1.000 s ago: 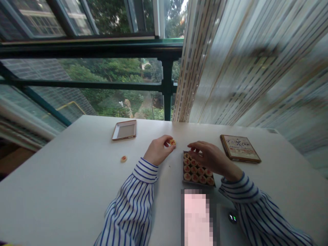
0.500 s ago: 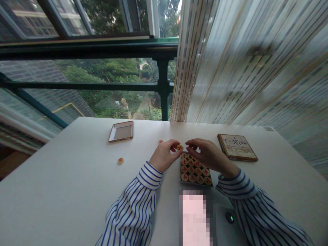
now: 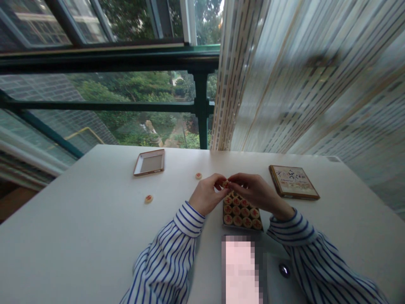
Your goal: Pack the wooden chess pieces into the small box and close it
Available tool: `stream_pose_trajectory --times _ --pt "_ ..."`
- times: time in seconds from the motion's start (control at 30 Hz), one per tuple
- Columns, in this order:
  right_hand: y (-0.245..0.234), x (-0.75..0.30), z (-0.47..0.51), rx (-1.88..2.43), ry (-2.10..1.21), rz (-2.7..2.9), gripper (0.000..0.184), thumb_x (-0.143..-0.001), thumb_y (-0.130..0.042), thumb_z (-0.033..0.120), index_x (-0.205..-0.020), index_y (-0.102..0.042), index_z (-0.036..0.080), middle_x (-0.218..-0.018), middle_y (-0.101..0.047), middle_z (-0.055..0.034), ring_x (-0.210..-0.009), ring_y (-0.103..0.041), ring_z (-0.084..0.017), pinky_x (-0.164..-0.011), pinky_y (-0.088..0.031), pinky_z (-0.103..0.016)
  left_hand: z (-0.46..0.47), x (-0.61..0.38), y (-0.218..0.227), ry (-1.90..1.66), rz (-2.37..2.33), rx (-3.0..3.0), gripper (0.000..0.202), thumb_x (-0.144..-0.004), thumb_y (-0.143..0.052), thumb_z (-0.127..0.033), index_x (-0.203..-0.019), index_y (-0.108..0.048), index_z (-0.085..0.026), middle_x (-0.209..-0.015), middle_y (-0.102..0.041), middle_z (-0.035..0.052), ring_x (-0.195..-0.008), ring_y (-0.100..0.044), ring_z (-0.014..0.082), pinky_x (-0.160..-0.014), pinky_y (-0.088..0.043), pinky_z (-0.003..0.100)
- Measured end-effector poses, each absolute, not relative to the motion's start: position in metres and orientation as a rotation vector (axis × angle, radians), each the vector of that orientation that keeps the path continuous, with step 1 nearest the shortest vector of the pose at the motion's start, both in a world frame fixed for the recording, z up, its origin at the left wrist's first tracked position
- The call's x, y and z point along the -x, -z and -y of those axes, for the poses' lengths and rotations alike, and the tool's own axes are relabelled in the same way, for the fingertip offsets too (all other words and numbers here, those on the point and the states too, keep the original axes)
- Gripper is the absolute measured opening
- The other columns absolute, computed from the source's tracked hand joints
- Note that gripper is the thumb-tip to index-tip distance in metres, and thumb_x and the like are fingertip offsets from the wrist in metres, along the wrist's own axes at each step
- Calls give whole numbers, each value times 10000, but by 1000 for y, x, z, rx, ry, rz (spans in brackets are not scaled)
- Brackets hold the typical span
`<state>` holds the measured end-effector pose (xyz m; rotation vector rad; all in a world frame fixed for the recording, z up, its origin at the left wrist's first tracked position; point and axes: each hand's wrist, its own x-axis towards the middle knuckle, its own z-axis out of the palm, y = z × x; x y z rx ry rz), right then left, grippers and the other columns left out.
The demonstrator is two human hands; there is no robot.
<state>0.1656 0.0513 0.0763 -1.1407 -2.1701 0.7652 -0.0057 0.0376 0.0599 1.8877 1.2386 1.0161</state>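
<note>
A small tray [image 3: 241,226] packed with several round wooden game pieces marked in red lies on the white table [image 3: 79,236]. Both hands meet just above its far edge. My left hand [image 3: 207,196] pinches one round piece [image 3: 225,184] between thumb and fingers. My right hand [image 3: 255,191] has its fingertips closed on the same piece from the other side. Two loose pieces lie on the table: a loose piece [image 3: 198,175] beyond my left hand and a second loose piece [image 3: 148,198] further left.
An empty brown-rimmed box half [image 3: 149,162] sits at the back left. A printed box lid [image 3: 293,181] lies at the right. A dark device with a small light [image 3: 284,270] is near my right sleeve. A window railing and curtain stand behind the table.
My left hand carried its piece rightward to the tray's far edge. My right hand rose from the tray and closed its fingertips on that piece. A loose piece behind my left hand came into view.
</note>
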Motion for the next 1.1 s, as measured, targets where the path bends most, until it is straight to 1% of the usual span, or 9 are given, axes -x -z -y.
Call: stream_pose_trajectory --times 0.17,0.33,0.47,0.63,0.8,0.97,1.1 --pt "-75 -167 -53 1118 -824 2128 200 -811 -498 292 -862 -642 163 -721 -654 -17 -612 -553 -106 -553 -427 -218 -39 7 -60 -974 -1172 -1760 239 -724 -613 -294 -906 -611 -139 -804 -660 51 -688 -578 120 -633 -453 243" --pt "-79 -169 -51 1112 -884 2112 195 -805 -505 299 -873 -624 161 -724 -653 -19 -606 -553 -104 -539 -432 -216 -42 5 -59 -979 -1076 -1483 243 -728 -609 -297 -885 -623 -112 -835 -673 83 -765 -610 147 -718 -478 283" --pt "-79 -169 -50 1109 -852 2143 176 -809 -499 272 -878 -626 171 -727 -656 -12 -609 -557 -100 -548 -431 -212 -44 4 -58 -976 -1124 -1365 200 -689 -648 -260 -814 -636 -105 -756 -672 68 -690 -602 130 -669 -486 269" --pt "-77 -170 -49 1132 -769 2189 187 -818 -487 257 -897 -637 178 -725 -662 -6 -586 -549 -90 -540 -416 -204 -44 4 -59 -915 -1129 -1214 208 -685 -656 -263 -819 -650 -103 -656 -662 45 -606 -590 111 -575 -479 233" --pt "-78 -173 -49 1071 -748 2257 178 -811 -509 255 -917 -632 185 -748 -654 -6 -622 -551 -94 -572 -421 -206 -43 3 -59 -897 -1130 -1073 192 -689 -657 -231 -823 -651 -93 -675 -668 52 -631 -606 106 -606 -494 227" --pt "-79 -174 -48 1040 -703 2319 172 -806 -512 237 -923 -626 186 -773 -649 -16 -672 -566 -106 -610 -435 -217 -43 3 -59 -888 -1129 -1097 205 -681 -670 -249 -808 -656 -90 -677 -666 61 -626 -607 113 -619 -509 247" --pt "-79 -174 -48 1060 -619 2390 191 -812 -507 254 -950 -623 190 -805 -654 -35 -699 -576 -124 -638 -441 -242 -43 2 -59 -880 -1129 -1094 195 -683 -668 -245 -801 -651 -90 -679 -664 59 -629 -609 114 -613 -509 244"
